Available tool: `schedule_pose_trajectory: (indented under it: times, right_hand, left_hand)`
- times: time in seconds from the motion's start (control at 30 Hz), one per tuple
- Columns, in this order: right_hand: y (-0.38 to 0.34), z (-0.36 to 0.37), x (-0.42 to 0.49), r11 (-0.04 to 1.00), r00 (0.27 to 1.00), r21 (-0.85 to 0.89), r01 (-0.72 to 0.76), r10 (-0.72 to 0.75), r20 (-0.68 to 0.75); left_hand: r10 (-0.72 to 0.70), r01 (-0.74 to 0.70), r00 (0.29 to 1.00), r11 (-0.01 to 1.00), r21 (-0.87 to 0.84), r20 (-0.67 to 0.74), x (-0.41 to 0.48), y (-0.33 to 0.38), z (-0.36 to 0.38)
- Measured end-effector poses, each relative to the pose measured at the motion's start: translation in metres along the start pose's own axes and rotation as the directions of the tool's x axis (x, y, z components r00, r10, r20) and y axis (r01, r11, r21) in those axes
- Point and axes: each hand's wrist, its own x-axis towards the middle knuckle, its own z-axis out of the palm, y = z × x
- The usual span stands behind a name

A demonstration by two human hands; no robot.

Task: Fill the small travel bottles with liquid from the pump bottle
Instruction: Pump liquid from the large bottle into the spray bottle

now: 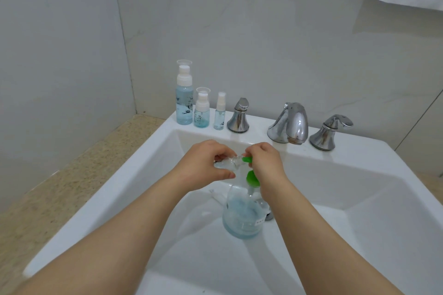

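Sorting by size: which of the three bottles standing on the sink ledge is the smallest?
The slim spray bottle, rightmost in the row, beside the tap handle. The tall bottle and the middle bottle are both wider and taller.

White ceramic sink set beside a speckled stone countertop at left. Far ledge, left to right: tall travel bottle, mid-sized travel bottle and small spray bottle, all upright and holding pale blue liquid; then chrome left tap handle, spout and right tap handle. On the basin floor, near the drain: clear pump bottle with green head.
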Motion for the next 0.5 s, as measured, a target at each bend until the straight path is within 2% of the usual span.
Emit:
schedule_pose_trajectory:
  times: [0.13, 0.27, 0.37, 0.5]
  right_hand:
    - [0.004, 0.0, 0.002, 0.997, 0.999, -0.07, 0.03, -0.029, 0.021]
    - [0.011, 0.006, 0.004, 0.982, 0.998, -0.185, 0.047, -0.052, -0.023]
    - [0.015, 0.011, 0.001, 0.975, 0.999, -0.219, 0.025, -0.034, -0.041]
    - [0.017, 0.009, 0.001, 0.97, 0.997, -0.243, 0.027, -0.044, -0.063]
  left_hand:
    - [0.007, -0.007, 1.0, 1.0, 0.004, 0.009, 0.0, 0.002, 0.001]
    - [0.01, -0.011, 1.0, 0.999, 0.047, 0.02, -0.001, 0.001, 0.001]
    - [0.02, -0.026, 0.998, 0.993, 0.113, 0.051, -0.002, 0.001, 0.003]
    - [0.018, -0.025, 0.998, 0.993, 0.12, 0.06, -0.003, 0.001, 0.004]
